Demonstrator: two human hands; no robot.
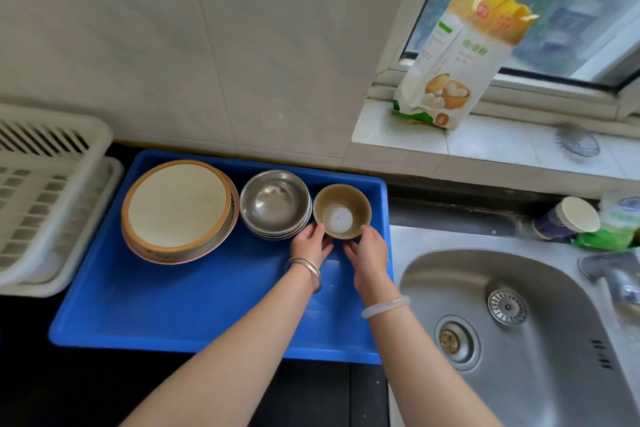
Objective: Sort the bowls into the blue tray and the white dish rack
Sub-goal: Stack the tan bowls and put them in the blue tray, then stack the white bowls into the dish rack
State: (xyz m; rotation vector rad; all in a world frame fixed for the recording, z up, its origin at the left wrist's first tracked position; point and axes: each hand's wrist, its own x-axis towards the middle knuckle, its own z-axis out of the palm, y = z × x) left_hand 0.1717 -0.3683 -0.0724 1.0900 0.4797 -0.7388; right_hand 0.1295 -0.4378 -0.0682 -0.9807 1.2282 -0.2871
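Note:
A blue tray (173,308) lies on the dark counter. At its back stand a stack of large cream bowls with orange rims (178,210), a stack of steel bowls (275,203) and a small olive-brown bowl (342,211) with a white bottom. My left hand (311,243) grips the small bowl's near left side and my right hand (367,250) grips its near right side. The white dish rack (48,198) stands to the left of the tray, with no bowl visible in it.
A steel sink (512,329) with a drain and a tap (616,279) lies right of the tray. A flour bag (460,59) leans on the window sill. A paper cup (568,218) and a green packet sit behind the sink.

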